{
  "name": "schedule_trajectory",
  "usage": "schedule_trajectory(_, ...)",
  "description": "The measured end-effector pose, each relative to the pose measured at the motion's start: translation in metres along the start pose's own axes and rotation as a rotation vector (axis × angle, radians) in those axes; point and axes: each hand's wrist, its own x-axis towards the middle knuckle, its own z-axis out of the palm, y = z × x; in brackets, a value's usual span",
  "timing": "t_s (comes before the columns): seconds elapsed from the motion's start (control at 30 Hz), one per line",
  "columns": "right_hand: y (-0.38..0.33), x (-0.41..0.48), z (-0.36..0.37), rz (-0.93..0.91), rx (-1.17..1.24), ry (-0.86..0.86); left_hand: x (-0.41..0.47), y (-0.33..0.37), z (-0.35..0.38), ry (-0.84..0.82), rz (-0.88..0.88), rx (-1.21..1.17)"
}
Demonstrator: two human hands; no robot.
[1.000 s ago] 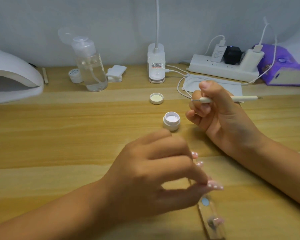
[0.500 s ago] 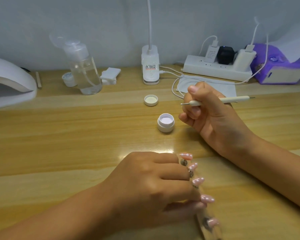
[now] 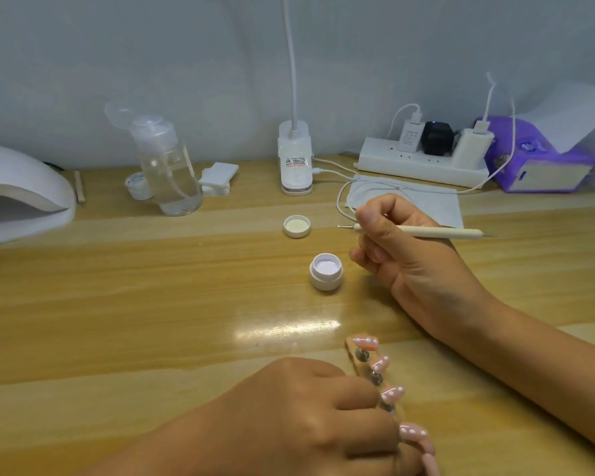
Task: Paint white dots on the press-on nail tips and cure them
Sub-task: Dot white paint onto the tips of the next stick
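Observation:
Several pink nail tips (image 3: 391, 394) with white dots stand on a clear holder strip (image 3: 352, 355) at the near edge of the wooden table. My left hand (image 3: 310, 417) grips that strip from the left, hiding part of it. My right hand (image 3: 402, 255) holds a slim white dotting tool (image 3: 437, 231) level above the table, its tip pointing left. An open white jar of white gel (image 3: 326, 271) sits just left of my right hand, and its lid (image 3: 296, 226) lies behind it. A white curing lamp (image 3: 21, 190) stands at the far left.
Along the back wall stand a clear pump bottle (image 3: 167, 166), a small pot (image 3: 137, 185), white pads (image 3: 217, 178), a clip lamp base (image 3: 295, 163), a power strip with chargers (image 3: 423, 159) and a purple tissue pack (image 3: 536, 159). A white face mask (image 3: 426, 197) and cables lie behind my right hand.
My left hand has drawn the nail strip toward me and to the near edge, so more dotted tips show. The right hand keeps the dotting tool in about the same pose.

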Motion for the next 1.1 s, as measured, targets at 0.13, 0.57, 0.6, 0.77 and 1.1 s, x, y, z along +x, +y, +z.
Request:
schedule_trajectory(0.13, -0.003, 0.001, -0.003, -0.033, -0.066, -0.032, -0.002, 0.000, -0.001, 0.026, -0.053, -0.083)
schedule_trajectory(0.57, -0.001, 0.002, -0.001, -0.254, -0.541, 0.038, 0.002, -0.014, -0.003, 0.544, -0.585, -0.895)
schedule_trajectory(0.6, 0.000, 0.001, -0.001, -0.248, -0.558, 0.033, 0.003, -0.021, -0.002, 0.628, -0.722, -1.036)
schedule_trajectory(0.77, 0.001, 0.001, -0.002, -0.225, -0.654, 0.019, -0.002, -0.043, 0.004, 0.869, -1.215, -1.280)
schedule_trajectory(1.1, 0.005, 0.002, 0.000, -0.263, -0.797, -0.051, -0.004, -0.045, 0.006, 0.827, -1.189, -1.405)
